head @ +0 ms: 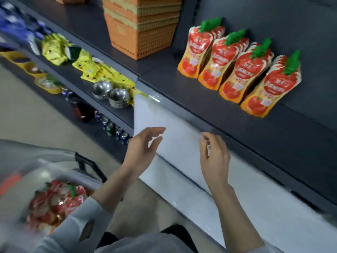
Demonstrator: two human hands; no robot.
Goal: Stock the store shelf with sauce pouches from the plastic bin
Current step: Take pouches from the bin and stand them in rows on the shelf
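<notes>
Several rows of red-and-orange tomato sauce pouches (pixel 238 67) with green tops stand upright on the dark grey shelf (pixel 200 99) at the upper right. A clear plastic bin (pixel 36 161) at the lower left holds a loose pile of the same pouches (pixel 58 199). My left hand (pixel 142 150) hovers below the shelf's front edge with relaxed fingers and holds nothing. My right hand (pixel 215 159) is beside it, also below the edge, fingers loosely bent and empty. Both hands are between the bin and the shelf.
A stack of orange perforated baskets (pixel 142 28) stands on the same shelf, left of the pouches. Lower shelves to the left carry yellow packets (pixel 91 68), steel bowls (pixel 111 94) and cans (pixel 116 130). A white panel (pixel 182 161) runs below the shelf edge.
</notes>
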